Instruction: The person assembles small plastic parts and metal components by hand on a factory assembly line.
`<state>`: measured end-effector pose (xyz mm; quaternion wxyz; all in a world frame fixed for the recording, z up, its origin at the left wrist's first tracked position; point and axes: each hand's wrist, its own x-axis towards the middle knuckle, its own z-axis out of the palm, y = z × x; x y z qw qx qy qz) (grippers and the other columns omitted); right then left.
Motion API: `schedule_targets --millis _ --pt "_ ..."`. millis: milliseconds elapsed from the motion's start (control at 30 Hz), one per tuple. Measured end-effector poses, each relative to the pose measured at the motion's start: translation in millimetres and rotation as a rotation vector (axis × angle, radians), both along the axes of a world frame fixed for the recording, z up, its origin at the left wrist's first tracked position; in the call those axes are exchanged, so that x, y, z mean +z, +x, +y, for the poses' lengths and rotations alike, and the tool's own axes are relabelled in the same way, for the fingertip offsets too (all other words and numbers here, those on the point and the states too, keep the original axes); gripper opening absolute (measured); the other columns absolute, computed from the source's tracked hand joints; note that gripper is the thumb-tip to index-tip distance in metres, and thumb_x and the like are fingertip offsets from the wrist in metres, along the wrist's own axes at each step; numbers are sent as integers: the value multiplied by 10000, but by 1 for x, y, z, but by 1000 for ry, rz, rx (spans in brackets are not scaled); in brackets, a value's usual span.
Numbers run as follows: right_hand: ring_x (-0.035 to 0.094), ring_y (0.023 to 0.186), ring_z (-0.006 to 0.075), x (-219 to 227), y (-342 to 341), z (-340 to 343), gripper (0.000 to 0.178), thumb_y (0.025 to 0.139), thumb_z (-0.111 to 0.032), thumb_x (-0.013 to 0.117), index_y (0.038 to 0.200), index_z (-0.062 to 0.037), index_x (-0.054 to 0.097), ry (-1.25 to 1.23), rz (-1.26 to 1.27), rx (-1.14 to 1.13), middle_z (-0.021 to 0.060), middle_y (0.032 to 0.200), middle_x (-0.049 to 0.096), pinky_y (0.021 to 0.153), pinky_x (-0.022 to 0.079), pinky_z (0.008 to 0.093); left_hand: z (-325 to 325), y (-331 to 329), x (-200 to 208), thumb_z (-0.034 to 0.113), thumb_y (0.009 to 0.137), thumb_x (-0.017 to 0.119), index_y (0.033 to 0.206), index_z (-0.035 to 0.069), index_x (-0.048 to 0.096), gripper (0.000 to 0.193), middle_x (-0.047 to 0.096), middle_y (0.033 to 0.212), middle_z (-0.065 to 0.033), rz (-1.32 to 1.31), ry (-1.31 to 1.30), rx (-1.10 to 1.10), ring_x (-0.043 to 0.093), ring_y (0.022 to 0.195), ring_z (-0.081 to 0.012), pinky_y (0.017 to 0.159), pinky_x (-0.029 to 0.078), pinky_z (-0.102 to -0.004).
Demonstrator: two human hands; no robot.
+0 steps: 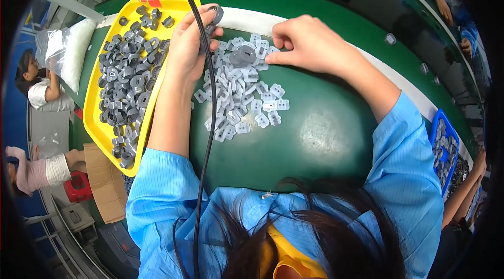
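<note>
sleeves [409, 153] of light blue cloth are nearest. on the green tabletop [325, 142] is a loose pile of translucent plastic tabs [231, 90], with one grey slotted cap [240, 58] on it. the right hand [310, 45] curls beside this pile; if it pinches something, i cannot tell. the left hand [189, 40] grips a grey ring [218, 15] beside the yellow tray [92, 116] of many similar grey parts [112, 73].

The grey parts [126, 77] look like matt plastic, in a smooth, softly glossy plastic tray [182, 7] toward the left edge of the smooth, shiny counter [325, 161]; nearer its far edge, the pale pieces [229, 90] are translucent, frosted-looking plastic; the sleeves [160, 190] are matt woven cloth.
</note>
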<state>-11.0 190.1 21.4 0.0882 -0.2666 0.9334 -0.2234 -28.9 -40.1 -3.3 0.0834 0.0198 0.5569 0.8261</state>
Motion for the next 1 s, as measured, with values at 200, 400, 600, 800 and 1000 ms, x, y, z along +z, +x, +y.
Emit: schedule_targets --millis 200,400,600,800,1000 --pt "617 763 302 -30 -19 1 160 788 -134 634 885 -8 650 -354 265 109 141 790 620 725 493 387 8 3 -4 119 867 625 1059 24 600 216 621 897 -53 35 -187 114 620 733 -128 498 459 -197" --pt "637 795 288 -31 -8 -3 185 803 -163 616 870 -3 680 -238 375 -79 140 849 653 732 501 364 11 5 2 105 858 625 1166 -5 562 333 635 926 -87 2 -129 66 619 753 -126 611 499 -196" --pt "627 721 178 -18 -18 -5 169 791 -172 667 860 -18 674 -517 -46 -86 71 799 665 687 492 310 7 6 -3 44 737 717 1183 -26 547 483 631 863 -49 190 -191 -29 555 693 -85 622 435 -191" --pt "556 730 65 -2 -34 -27 158 856 -191 646 885 -38 622 -687 -65 123 -9 818 616 669 457 227 20 15 5 58 704 741 1121 -7 545 466 615 860 -27 299 -524 49 515 650 -58 589 406 -181" --pt "666 759 157 -12 -41 -35 208 862 -131 619 955 51 579 -1024 -369 -151 131 849 651 651 546 240 18 13 6 56 741 738 1105 19 546 413 592 914 -31 131 -173 -53 506 654 -73 583 413 -196"
